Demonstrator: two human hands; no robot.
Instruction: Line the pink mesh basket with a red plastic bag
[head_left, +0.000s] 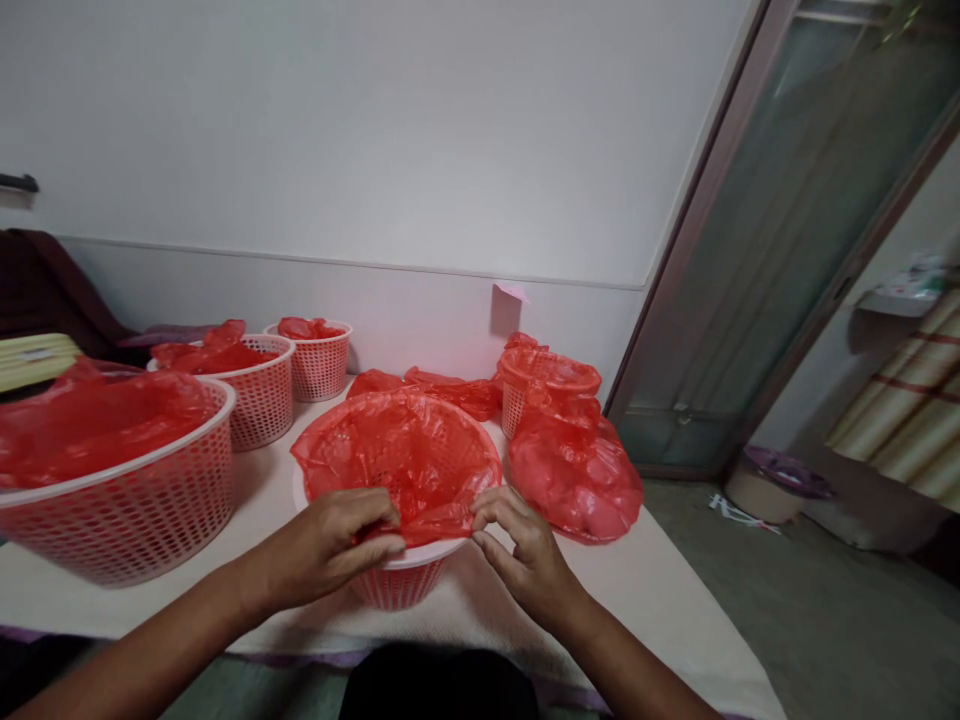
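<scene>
Straight ahead of me stands a white perforated plastic basket (401, 585), lined with a thin red plastic bag (409, 450). The bag folds over the back and left of the rim. At the front left of the rim, my left hand (337, 540) pinches the bag's edge between thumb and fingers. My right hand (521, 550) pinches the same edge at the front right, thumb and forefinger close together. Between the two hands the bag's edge is bunched along the white rim.
To the left are three more bag-lined baskets, a large one (150, 520), a middle one (262, 405) and a small one (326, 365). A filled-looking red bag (577, 480) lies right, before another covered basket (551, 372). The pale table (675, 610) ends at right; a bin (772, 485) stands beyond.
</scene>
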